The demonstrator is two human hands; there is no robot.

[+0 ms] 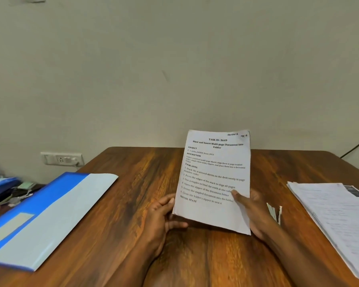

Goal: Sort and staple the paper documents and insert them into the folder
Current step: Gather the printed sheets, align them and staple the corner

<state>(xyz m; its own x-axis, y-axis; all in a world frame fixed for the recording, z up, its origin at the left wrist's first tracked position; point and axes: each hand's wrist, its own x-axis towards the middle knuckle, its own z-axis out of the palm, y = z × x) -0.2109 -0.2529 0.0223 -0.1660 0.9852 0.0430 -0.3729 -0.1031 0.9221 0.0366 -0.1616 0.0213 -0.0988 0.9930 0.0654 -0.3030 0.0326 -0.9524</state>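
At the left of the tabletop [133, 204] lies the blue folder [39, 216], flat, its long axis running from the near-left edge away toward the wall, with a pale flap or sheet covering most of its face. Whether its opening faces the person cannot be told.

In the middle, the left hand [160, 216] grips the lower left edge of the paper document [214, 183], thumb on the front and fingers curled behind. The right hand [251, 212] holds the lower right edge, thumb pressed on the printed face, fingers hidden behind. The document is held up off the wood, nearly upright and leaning back a little, long axis vertical, heading at the top and text facing the person. It looks like several sheets together; no staple can be made out.

The step in hand seems to be squaring the sheets. To do it well, I would loosen both grips slightly, tap the bottom edge on the wood, then the long side, and pinch one top corner firmly so nothing slips before stapling.

Just right of the right hand some small white paper strips [275, 213] stand up. Farther right a stack of loose papers [336, 220] lies flat, fanned, its long axis running away from the near-right edge.
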